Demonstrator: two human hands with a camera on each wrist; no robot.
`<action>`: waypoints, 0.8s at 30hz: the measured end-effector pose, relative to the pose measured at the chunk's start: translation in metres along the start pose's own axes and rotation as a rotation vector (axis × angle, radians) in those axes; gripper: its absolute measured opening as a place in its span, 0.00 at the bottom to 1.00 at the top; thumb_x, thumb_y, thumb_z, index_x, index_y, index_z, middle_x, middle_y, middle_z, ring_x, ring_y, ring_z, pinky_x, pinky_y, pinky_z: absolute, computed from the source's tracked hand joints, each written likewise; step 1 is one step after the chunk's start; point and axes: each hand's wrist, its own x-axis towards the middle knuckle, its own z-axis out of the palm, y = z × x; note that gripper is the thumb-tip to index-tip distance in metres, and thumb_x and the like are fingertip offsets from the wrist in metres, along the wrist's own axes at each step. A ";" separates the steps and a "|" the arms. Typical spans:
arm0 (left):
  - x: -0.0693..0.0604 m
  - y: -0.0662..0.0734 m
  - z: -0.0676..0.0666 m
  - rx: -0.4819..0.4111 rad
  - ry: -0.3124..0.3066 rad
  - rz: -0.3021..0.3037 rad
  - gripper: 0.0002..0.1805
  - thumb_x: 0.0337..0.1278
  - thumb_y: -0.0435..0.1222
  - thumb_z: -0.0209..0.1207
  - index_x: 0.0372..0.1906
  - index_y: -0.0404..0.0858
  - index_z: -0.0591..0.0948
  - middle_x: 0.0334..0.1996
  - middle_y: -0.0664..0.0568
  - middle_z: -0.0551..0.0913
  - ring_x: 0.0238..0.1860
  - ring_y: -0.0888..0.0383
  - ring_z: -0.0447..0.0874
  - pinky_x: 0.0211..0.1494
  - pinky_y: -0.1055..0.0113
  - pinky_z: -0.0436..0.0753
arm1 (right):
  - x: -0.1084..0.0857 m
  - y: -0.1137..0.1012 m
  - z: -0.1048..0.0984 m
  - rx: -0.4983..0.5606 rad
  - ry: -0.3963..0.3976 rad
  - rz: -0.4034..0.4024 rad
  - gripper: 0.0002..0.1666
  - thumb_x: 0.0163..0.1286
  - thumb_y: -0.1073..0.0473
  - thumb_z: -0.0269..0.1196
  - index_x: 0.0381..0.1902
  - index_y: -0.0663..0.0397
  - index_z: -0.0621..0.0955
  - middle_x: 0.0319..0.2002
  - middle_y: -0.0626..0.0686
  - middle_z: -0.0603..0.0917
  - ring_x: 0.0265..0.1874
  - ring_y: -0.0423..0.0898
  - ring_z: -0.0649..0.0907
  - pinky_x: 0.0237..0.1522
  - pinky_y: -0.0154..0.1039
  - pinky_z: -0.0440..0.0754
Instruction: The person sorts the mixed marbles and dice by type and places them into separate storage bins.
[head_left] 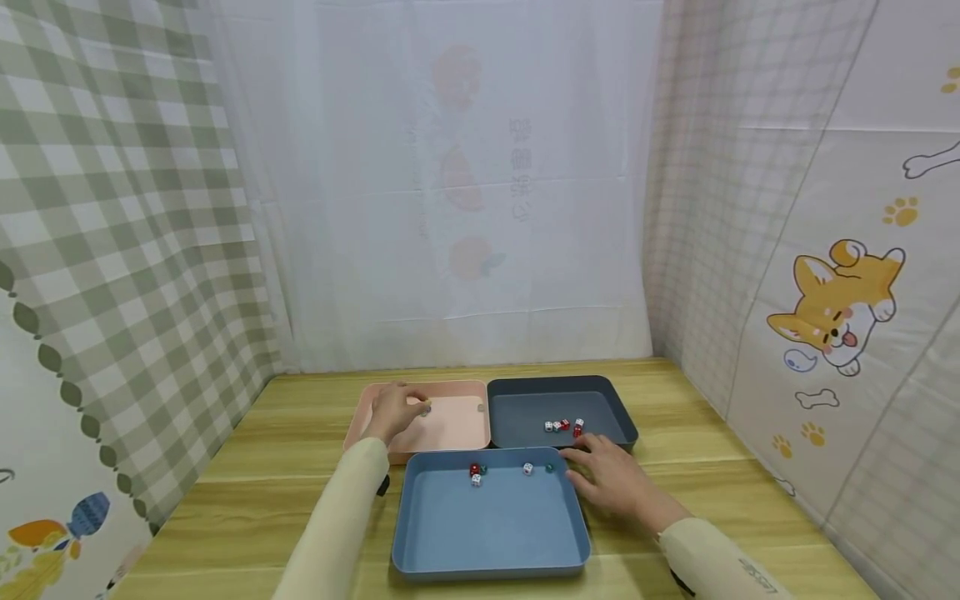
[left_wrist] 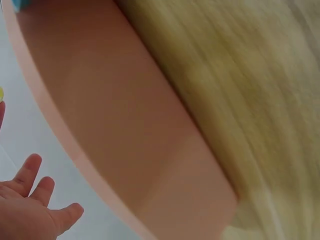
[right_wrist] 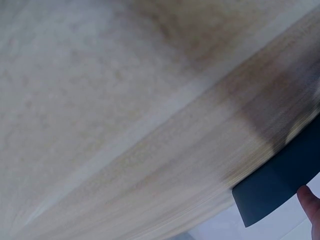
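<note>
Over the pink tray (head_left: 450, 437), my left hand (head_left: 392, 414) pinches a small yellow piece (head_left: 427, 403) between thumb and fingertips; a darker bit shows just below it. In the left wrist view the yellow piece (left_wrist: 1, 93) is at the left edge, above the spread fingers of the left hand (left_wrist: 30, 210). My right hand (head_left: 613, 482) lies palm down, fingers loosely bent, at the corner where the blue tray (head_left: 491, 537) and dark tray (head_left: 555, 386) meet. Its fingertips reach the rims; contact is unclear. The right wrist view shows part of the right hand (right_wrist: 311, 207) by a dark tray wall (right_wrist: 280, 180).
Red, green and white dice, such as a white die (head_left: 528, 468), lie along the blue tray's far side. White and red dice (head_left: 566, 425) sit in the dark tray's near part. A pale piece (head_left: 481, 407) is at the pink tray's right. Curtains surround the wooden table (head_left: 300, 454).
</note>
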 end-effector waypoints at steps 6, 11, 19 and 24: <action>-0.005 -0.016 0.001 -0.031 0.049 -0.012 0.07 0.62 0.39 0.66 0.41 0.41 0.87 0.58 0.43 0.79 0.59 0.42 0.73 0.59 0.43 0.70 | 0.000 0.000 0.001 0.006 0.018 -0.014 0.21 0.71 0.50 0.62 0.58 0.49 0.83 0.51 0.56 0.79 0.49 0.54 0.78 0.52 0.55 0.78; -0.006 -0.024 0.000 -0.022 0.072 -0.034 0.05 0.61 0.38 0.67 0.37 0.42 0.87 0.59 0.43 0.78 0.60 0.43 0.72 0.60 0.43 0.68 | 0.000 0.000 0.003 0.007 0.019 -0.011 0.21 0.71 0.50 0.62 0.58 0.49 0.83 0.51 0.56 0.79 0.49 0.54 0.78 0.52 0.55 0.78; -0.006 -0.021 0.002 0.003 0.062 -0.018 0.08 0.63 0.40 0.65 0.42 0.42 0.87 0.59 0.44 0.78 0.61 0.43 0.71 0.60 0.42 0.68 | 0.001 0.000 0.003 0.015 0.003 0.007 0.21 0.71 0.49 0.62 0.58 0.49 0.83 0.52 0.56 0.78 0.50 0.54 0.78 0.54 0.55 0.77; -0.005 -0.014 0.002 0.015 0.041 -0.007 0.13 0.65 0.39 0.64 0.51 0.38 0.86 0.60 0.42 0.78 0.62 0.40 0.70 0.62 0.40 0.66 | 0.000 -0.001 0.002 0.016 -0.001 0.010 0.21 0.71 0.49 0.63 0.59 0.49 0.83 0.52 0.56 0.78 0.50 0.54 0.78 0.54 0.55 0.77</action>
